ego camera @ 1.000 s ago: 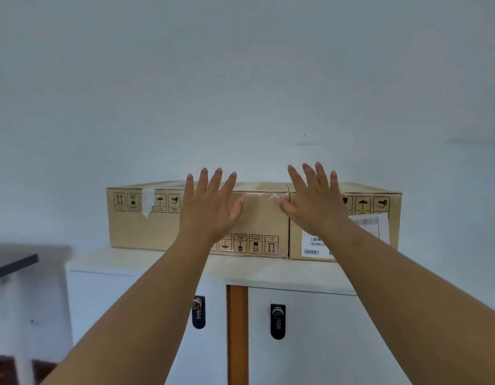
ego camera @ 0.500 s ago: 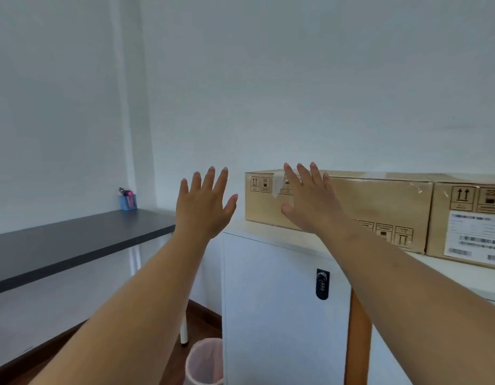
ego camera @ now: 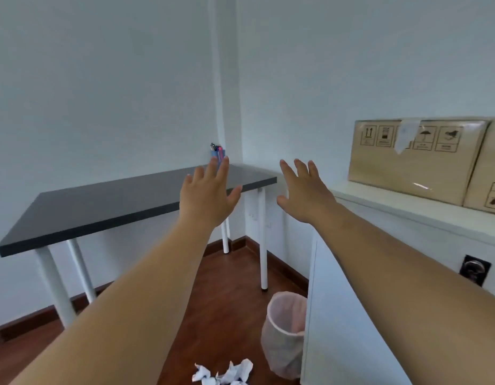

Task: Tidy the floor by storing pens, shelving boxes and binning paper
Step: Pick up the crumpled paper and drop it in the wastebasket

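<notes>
While both my hands are up in front of me with nothing in them, the left hand [ego camera: 207, 195] and the right hand [ego camera: 304, 193] each spread wide with straight fingers, I judge the paper to be the step in hand. The cardboard boxes [ego camera: 415, 162] sit side by side on top of the white cabinet [ego camera: 393, 215], and the pens [ego camera: 215, 148] stand in the blue pen holder [ego camera: 220, 154] at the far corner of the black desk [ego camera: 102, 201], so those parts look done.

The crumpled paper [ego camera: 224, 375] lies on the wooden floor [ego camera: 227, 287] at the bottom edge of my view, just beside the waste bin [ego camera: 279, 343], which has a pinkish liner and stands against the cabinet's side. How many balls there are I cannot tell, as the frame cuts them off.

To do it well I should crouch rather than stoop, scoop the wads together with both hands, and squeeze them so none springs loose. The bin looks light, so I would lower the paper over its rim rather than toss it.
</notes>
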